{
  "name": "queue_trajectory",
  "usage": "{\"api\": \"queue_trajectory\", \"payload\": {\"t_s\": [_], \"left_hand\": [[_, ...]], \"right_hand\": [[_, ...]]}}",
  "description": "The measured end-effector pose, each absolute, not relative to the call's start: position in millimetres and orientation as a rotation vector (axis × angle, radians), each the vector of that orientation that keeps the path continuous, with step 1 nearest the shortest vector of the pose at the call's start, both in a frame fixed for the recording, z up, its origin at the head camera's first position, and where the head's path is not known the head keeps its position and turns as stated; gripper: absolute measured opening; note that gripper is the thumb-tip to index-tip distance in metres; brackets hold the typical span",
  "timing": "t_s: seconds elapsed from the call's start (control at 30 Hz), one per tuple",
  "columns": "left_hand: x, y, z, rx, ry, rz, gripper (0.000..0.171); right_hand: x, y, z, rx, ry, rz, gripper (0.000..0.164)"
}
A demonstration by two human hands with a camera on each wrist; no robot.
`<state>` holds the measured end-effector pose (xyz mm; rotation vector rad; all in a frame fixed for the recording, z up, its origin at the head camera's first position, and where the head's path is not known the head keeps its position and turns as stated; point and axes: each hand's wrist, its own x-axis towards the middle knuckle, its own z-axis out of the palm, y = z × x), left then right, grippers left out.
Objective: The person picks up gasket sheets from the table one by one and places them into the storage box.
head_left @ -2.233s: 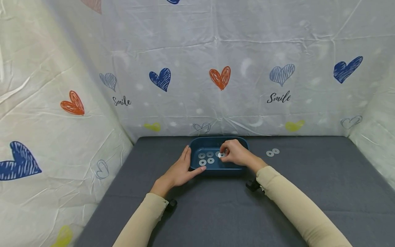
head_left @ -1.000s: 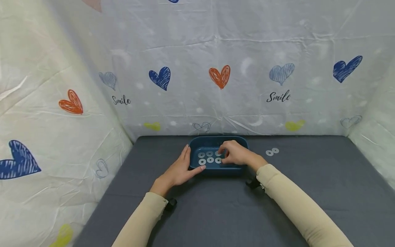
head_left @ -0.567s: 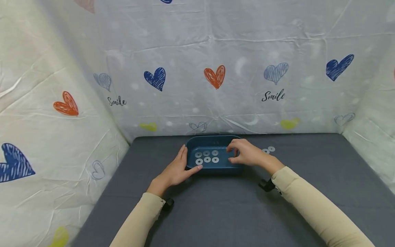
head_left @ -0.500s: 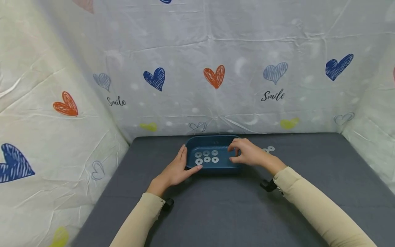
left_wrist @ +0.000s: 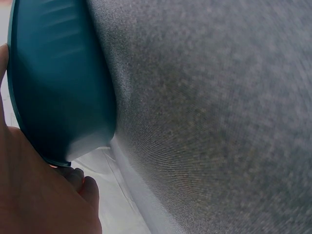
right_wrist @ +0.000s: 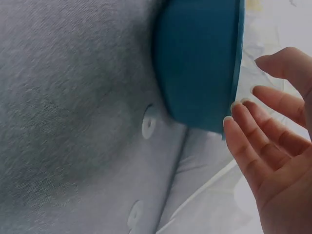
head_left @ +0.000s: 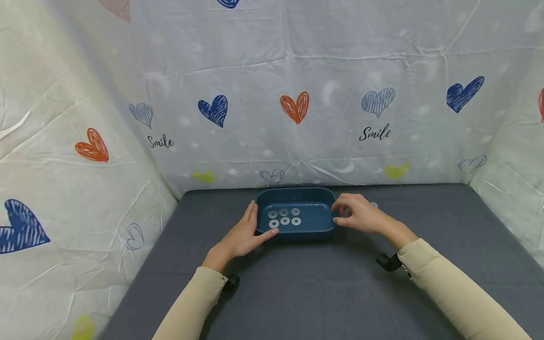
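A dark blue rectangular tray [head_left: 315, 216] stands near the back of the table. Flat washers [head_left: 284, 220] lie on its floor at the left, in two rows of three. My left hand [head_left: 242, 236] rests against the tray's left end, fingers straight along the side and thumb on the front rim. At the tray's right end is my right hand [head_left: 361, 213], its fingers loosely bent with nothing between them. Two more washers lie on the table right of the tray: in the right wrist view, one washer [right_wrist: 149, 122] is close to the tray and another washer [right_wrist: 135, 214] farther off.
A grey cloth covers the table [head_left: 297, 288]. Behind it hangs a white curtain [head_left: 255, 71] printed with hearts, and further curtain walls stand at both sides. A dark strap mount [head_left: 388, 262] juts out below the right wrist.
My right hand let go of a washer in the front row, rose out of the tray and moved right past its end, over the loose washers. The left hand has stayed on the tray.
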<state>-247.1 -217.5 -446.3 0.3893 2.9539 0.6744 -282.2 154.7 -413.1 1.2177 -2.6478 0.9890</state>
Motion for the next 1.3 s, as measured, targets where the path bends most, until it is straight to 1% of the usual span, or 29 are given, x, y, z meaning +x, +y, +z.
{"api": "queue_trajectory", "payload": {"t_s": [0.3, 0.63, 0.97, 1.3], "left_hand": [[-250, -218, -448, 0.389, 2.958, 0.660, 0.120], [-246, -217, -446, 0.394, 2.947, 0.679, 0.119], [-247, -217, -446, 0.392, 2.950, 0.674, 0.119], [-247, -217, -447, 0.401, 2.958, 0.672, 0.119]], "right_hand": [[-283, 174, -425, 1.121, -2.693, 0.983, 0.023], [-290, 182, -441, 1.009, -2.781, 0.992, 0.029], [-304, 180, -458, 0.956, -2.842, 0.976, 0.034], [-310, 168, -461, 0.915, -2.858, 0.954, 0.032]]}}
